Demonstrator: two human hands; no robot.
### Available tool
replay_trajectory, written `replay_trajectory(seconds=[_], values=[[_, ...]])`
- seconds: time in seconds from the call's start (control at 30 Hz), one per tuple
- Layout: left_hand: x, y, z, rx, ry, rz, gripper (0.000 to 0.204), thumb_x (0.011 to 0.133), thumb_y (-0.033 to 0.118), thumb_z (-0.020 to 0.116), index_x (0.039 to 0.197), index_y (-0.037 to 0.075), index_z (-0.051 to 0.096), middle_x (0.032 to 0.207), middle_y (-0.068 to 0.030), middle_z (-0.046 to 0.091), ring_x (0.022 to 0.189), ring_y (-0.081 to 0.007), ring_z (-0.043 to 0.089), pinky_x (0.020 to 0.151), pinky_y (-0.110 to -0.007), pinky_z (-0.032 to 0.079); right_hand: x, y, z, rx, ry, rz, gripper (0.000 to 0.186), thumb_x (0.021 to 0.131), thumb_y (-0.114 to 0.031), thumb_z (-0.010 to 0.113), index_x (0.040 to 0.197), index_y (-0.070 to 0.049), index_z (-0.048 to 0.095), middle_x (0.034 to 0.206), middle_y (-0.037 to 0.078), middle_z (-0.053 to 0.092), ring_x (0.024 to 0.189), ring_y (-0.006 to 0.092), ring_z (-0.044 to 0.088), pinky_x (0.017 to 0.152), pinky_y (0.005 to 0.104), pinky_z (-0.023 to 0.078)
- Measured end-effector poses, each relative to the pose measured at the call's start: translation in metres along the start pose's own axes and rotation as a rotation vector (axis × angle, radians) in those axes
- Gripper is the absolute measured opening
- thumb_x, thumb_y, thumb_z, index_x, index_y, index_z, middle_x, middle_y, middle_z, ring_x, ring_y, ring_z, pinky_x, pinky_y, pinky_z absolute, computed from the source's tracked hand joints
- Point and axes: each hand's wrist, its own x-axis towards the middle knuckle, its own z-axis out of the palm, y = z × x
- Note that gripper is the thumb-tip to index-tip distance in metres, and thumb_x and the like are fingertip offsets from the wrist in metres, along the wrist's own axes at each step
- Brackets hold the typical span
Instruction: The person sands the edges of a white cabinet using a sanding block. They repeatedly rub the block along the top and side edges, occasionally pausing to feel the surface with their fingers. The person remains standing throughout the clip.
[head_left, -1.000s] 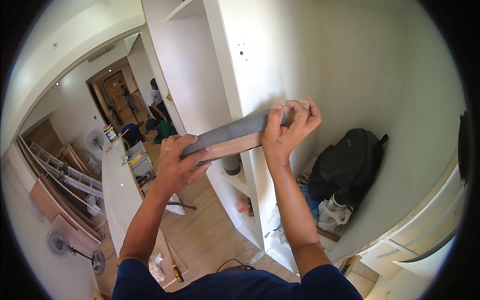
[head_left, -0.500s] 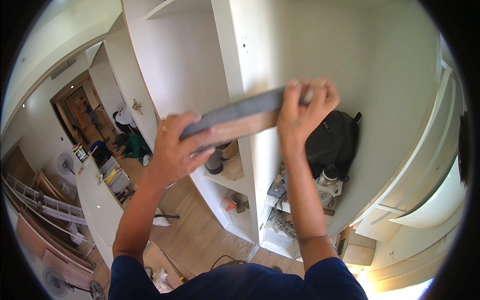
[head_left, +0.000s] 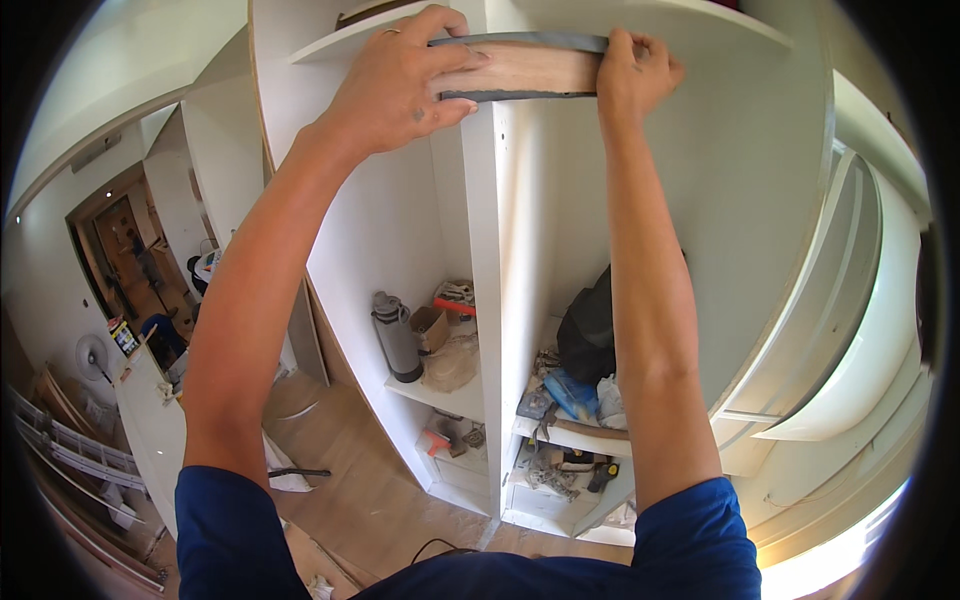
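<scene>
Raised in front of me is a long wooden block (head_left: 540, 68), pale wood on the face towards me, with dark grey layers along its upper and lower edges. My left hand (head_left: 400, 80) grips its left end, the thumb under the lower edge and the fingers over the top and front. On the right end, my right hand (head_left: 636, 80) is closed with bent fingers. The block is held roughly level at shelf height, before the white cabinet's upright divider (head_left: 486, 300). Whether it touches the shelf behind cannot be made out.
A grey bottle (head_left: 398, 340) and a small cardboard box (head_left: 430, 328) stand in the left compartment. A dark bag (head_left: 586, 325) and several tools lie in the right one. To the left are a white counter (head_left: 150, 425), a fan (head_left: 91, 355) and a ladder (head_left: 85, 450).
Both hands have lifted the block upward and it has gone from slanted to nearly level. My view has shifted, showing more of the upper shelf and lower compartments.
</scene>
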Motion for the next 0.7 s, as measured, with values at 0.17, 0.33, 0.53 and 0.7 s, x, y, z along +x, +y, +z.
replay_trajectory(seconds=[0.17, 0.33, 0.53, 0.7], values=[[-0.089, 0.076, -0.014, 0.203, 0.081, -0.041, 0.057, 0.075, 0.019, 0.091, 0.129, 0.015, 0.074, 0.153, -0.0155, 0.056, 0.117, -0.0403, 0.063, 0.101, -0.051, 0.050, -0.065, -0.060, -0.084, -0.201, -0.137, -0.071, 0.041, 0.096, -0.036, 0.074, 0.117, -0.002, 0.071, 0.140, 0.025, 0.048, 0.130, 0.0392, 0.050, 0.109, 0.0490, 0.046], [-0.269, 0.171, 0.003, 0.028, 0.135, -0.527, 0.058, 0.076, 0.015, 0.089, 0.132, 0.011, 0.073, 0.149, -0.0211, 0.060, 0.119, -0.0430, 0.064, 0.100, -0.051, 0.053, -0.157, -0.105, -0.139, 0.043, -0.615, 0.025, 0.068, 0.107, -0.030, 0.066, 0.161, 0.001, 0.041, 0.160, 0.030, 0.042, 0.147, 0.0423, 0.047, 0.118, 0.0524, 0.042], [-0.394, 0.278, 0.044, -0.667, 0.788, -1.432, 0.047, 0.094, 0.011, 0.073, 0.138, -0.003, 0.065, 0.124, -0.0122, 0.068, 0.106, -0.0197, 0.066, 0.090, -0.038, 0.055, -0.202, -0.048, -0.086, -0.131, -0.753, -0.106, 0.075, 0.106, -0.016, 0.061, 0.166, 0.011, 0.024, 0.172, 0.034, 0.029, 0.159, 0.0461, 0.034, 0.128, 0.0500, 0.032], [-0.435, 0.324, 0.053, -0.945, 0.946, -1.698, 0.047, 0.096, 0.014, 0.071, 0.139, -0.002, 0.063, 0.105, -0.0042, 0.068, 0.083, -0.0119, 0.061, 0.073, -0.028, 0.051, -0.235, -0.032, -0.071, -0.104, -0.715, -0.101, 0.077, 0.108, -0.015, 0.059, 0.168, 0.009, 0.018, 0.174, 0.031, 0.026, 0.161, 0.0453, 0.028, 0.131, 0.0475, 0.028]])
